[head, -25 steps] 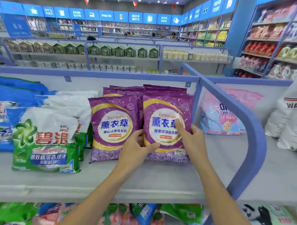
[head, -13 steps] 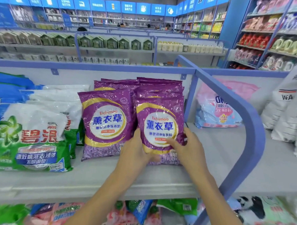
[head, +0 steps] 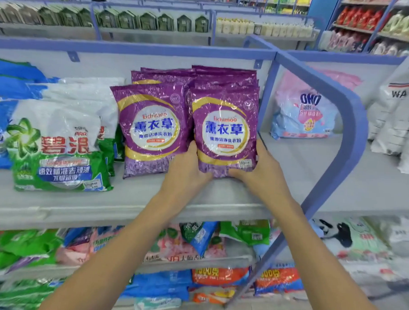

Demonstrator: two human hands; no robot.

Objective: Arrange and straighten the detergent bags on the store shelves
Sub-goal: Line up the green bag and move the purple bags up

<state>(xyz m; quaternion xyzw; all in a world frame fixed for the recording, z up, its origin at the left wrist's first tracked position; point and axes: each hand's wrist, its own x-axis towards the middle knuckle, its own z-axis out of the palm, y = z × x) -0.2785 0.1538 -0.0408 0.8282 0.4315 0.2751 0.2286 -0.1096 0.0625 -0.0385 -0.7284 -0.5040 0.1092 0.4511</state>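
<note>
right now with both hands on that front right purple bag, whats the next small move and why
Probably nudge the right purple bag back flush against its stack. Left hand and right hand grip its bottom corners, and it already stands level with the left purple bag.

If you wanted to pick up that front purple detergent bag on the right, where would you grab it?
Probably by its two lower side edges, coming from the front. The front right purple bag leans upright against the bags behind it, and the blue divider crowds its right side. The left hand and right hand already cradle those bottom corners.
</note>
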